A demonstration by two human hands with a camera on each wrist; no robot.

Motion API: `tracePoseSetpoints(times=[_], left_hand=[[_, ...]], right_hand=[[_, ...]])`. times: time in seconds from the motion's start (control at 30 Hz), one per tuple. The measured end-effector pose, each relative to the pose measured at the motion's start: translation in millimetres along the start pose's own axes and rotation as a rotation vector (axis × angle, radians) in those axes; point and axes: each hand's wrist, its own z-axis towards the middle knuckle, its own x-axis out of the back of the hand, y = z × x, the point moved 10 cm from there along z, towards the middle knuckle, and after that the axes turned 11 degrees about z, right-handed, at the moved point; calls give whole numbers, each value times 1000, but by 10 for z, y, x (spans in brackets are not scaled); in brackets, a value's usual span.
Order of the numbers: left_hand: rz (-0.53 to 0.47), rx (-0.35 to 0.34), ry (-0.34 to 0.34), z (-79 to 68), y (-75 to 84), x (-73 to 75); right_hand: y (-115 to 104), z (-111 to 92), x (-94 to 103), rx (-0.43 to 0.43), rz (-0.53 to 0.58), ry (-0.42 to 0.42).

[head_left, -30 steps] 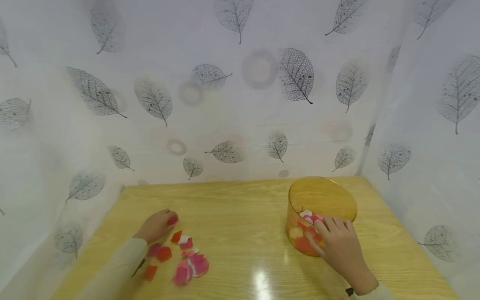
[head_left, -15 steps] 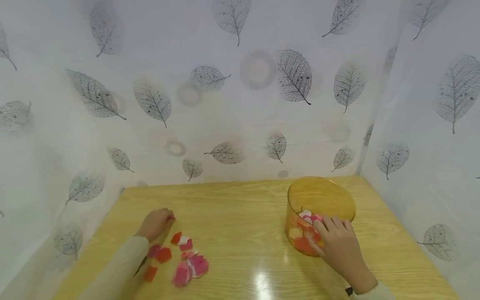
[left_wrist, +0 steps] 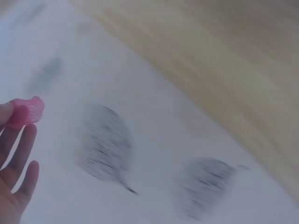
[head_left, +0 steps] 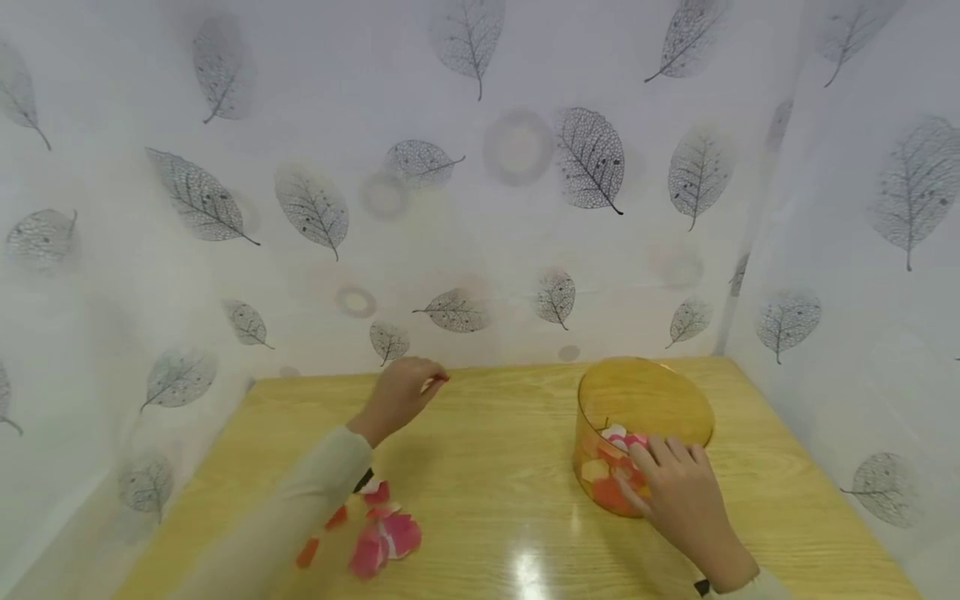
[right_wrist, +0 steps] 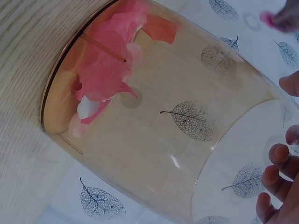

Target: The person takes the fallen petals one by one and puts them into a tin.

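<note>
In the head view my left hand (head_left: 401, 396) is raised over the back of the table, pinching a petal between thumb and fingertips. The left wrist view shows this pink petal (left_wrist: 29, 112) close, with the other fingers extended. A see-through amber round container (head_left: 645, 392) stands at the right, holding pink, orange and white petals (right_wrist: 110, 60) heaped at its bottom. My right hand (head_left: 682, 492) overlaps its front side in the head view. From the right wrist, those fingers look loosely bent beside the rim, thumb spread apart, with nothing between them.
Pink petals (head_left: 386, 537) and a few orange petals (head_left: 307, 552) lie on the wooden table (head_left: 495, 450) at the front left, partly hidden by the left sleeve (head_left: 300, 492). White leaf-print sheeting (head_left: 487, 250) encloses the table at the back and sides.
The left hand has picked up a petal from the table's left side, rising and moving right with it. The right hand and the container have stayed in place.
</note>
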Motion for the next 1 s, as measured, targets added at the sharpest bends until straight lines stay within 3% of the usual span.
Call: tracePoseSetpoints(times=[0.27,0.4,0.5,0.7,1.0], left_hand=[[-90,-219,40,789,1231,67],[-114,-280,-15,1052,1744,-17],[-120,-303,-73,1196,2034,-136],[-125,-314,-143,1364,2339,-405],[-66,-301,-228,1380,2428,-744]], right_hand=[[-1,-9,32,12,1,38],[-1,-8,39,17,-3,40],[3,-10,34,17,-11,34],[3,-14,4,19,-18,24],[17,-21,4,22,-41,24]])
